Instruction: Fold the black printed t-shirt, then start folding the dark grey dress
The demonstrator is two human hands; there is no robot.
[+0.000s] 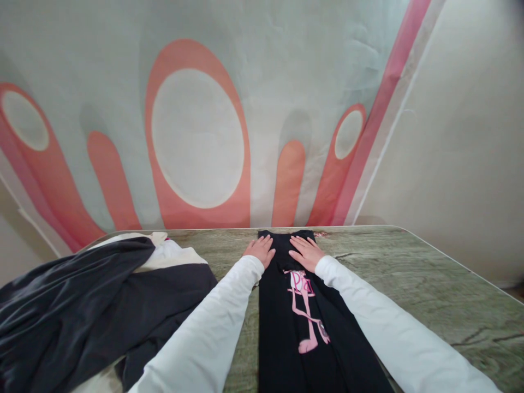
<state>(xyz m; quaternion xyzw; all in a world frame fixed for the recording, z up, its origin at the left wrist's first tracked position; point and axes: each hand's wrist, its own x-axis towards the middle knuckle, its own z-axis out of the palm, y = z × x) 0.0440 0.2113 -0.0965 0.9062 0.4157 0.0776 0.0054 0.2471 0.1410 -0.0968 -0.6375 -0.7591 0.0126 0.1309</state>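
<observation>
At the left a strip of plain wall [24,234] shows beside a large poster [262,65], which carries coral shapes, pale ovals and a pink border down each side. Further right the wall is bare and pale. Below runs a wood-grain table [426,267] with a thin light edge and a rounded far right corner.

On the table's left lies a loose heap of clothes: dark cloth [164,305] draped over white and cream cloth [176,257]. The left sleeve [208,333], white, crosses between the heap and a black garment [278,327] laid lengthwise near the middle, its neckline at the far edge. The left hand [260,250] lies flat on its upper left side, fingers spread. A pink figure print [308,322] runs down the front. The right hand [306,252] rests flat opposite, fingers spread, and the right sleeve [380,316], also white, hides part of the garment's right edge.
</observation>
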